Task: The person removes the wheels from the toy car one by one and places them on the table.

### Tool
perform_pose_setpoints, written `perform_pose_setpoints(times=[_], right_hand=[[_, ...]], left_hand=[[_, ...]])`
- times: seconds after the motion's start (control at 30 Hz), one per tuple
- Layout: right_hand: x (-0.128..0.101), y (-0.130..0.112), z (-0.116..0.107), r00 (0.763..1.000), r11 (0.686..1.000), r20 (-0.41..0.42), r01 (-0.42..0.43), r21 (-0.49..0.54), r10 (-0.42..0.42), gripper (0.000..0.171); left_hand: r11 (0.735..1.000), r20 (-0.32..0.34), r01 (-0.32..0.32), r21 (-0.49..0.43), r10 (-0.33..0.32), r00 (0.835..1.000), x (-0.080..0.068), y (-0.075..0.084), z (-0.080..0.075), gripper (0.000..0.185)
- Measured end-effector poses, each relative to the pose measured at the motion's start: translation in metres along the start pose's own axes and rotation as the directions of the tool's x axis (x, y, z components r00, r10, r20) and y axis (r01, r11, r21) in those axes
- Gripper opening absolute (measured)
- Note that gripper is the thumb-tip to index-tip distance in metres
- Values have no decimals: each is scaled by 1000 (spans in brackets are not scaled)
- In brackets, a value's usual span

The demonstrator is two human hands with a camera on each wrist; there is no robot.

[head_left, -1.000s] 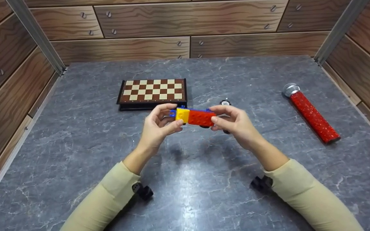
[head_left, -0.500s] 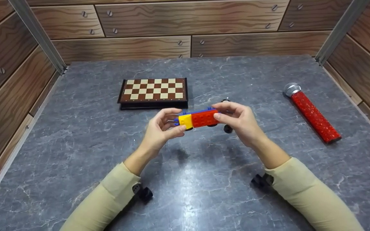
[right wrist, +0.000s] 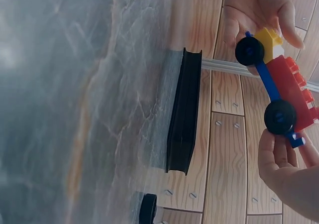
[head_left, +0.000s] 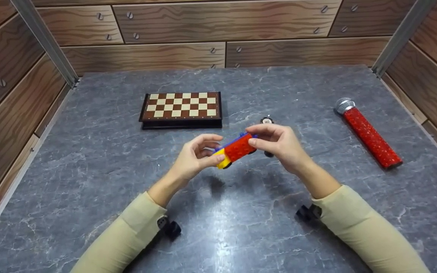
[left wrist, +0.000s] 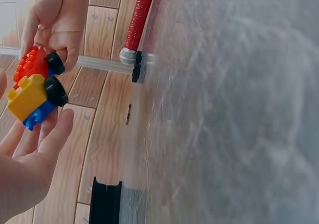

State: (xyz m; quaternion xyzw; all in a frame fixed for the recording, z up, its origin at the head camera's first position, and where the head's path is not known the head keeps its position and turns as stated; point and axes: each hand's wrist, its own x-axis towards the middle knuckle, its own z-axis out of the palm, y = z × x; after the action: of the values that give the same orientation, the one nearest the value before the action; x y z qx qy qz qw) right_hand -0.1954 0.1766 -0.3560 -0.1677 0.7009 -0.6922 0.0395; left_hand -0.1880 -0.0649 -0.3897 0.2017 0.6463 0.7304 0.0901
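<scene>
A toy car (head_left: pixel 236 149) built of red and yellow bricks on a blue base with black wheels is held above the grey table (head_left: pixel 218 212), tilted with its yellow end lower. My left hand (head_left: pixel 214 150) pinches the yellow end between thumb and curled fingers. My right hand (head_left: pixel 255 135) pinches the red end. The left wrist view shows the toy car (left wrist: pixel 31 84) between the left hand (left wrist: pixel 37 144) and the right hand (left wrist: pixel 55 22). In the right wrist view the toy car (right wrist: pixel 281 87) shows its underside and two wheels, left hand (right wrist: pixel 256 10) above, right hand (right wrist: pixel 284 159) below.
A folded chessboard (head_left: pixel 180 108) lies behind the hands. A red glitter microphone (head_left: pixel 368 132) lies at the right. Two loose black wheels (head_left: pixel 266 121) (head_left: pixel 269 153) sit on the table by my right hand. Wood-pattern walls (head_left: pixel 218 26) close in three sides.
The toy car has turned from level to tilted, its yellow end dropping toward me. Both hands have moved slightly down and closer together, still holding it.
</scene>
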Motion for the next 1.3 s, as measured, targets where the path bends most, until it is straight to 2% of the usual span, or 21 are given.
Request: perform_pose_setpoints(times=[0.13,0.43,0.7,0.93,1.3], right_hand=[[0,1,1,998,1000,53,-14,-13,14,32],[0,2,9,991,999,136,7,-39,-1,39],[0,-1,14,987,998,158,21,-59,-11,35],[0,0,10,987,998,162,19,-55,-10,36],[-1,4,2,988,999,153,7,-35,-2,37]], left_hand=[[999,29,4,52,-6,1000,1,-1,2,44],[997,66,27,75,-32,997,2,-1,4,44],[992,75,7,124,-17,997,3,-3,5,43],[996,64,3,93,-9,998,3,-4,6,41],[999,32,48,-23,-47,998,2,-2,4,43]])
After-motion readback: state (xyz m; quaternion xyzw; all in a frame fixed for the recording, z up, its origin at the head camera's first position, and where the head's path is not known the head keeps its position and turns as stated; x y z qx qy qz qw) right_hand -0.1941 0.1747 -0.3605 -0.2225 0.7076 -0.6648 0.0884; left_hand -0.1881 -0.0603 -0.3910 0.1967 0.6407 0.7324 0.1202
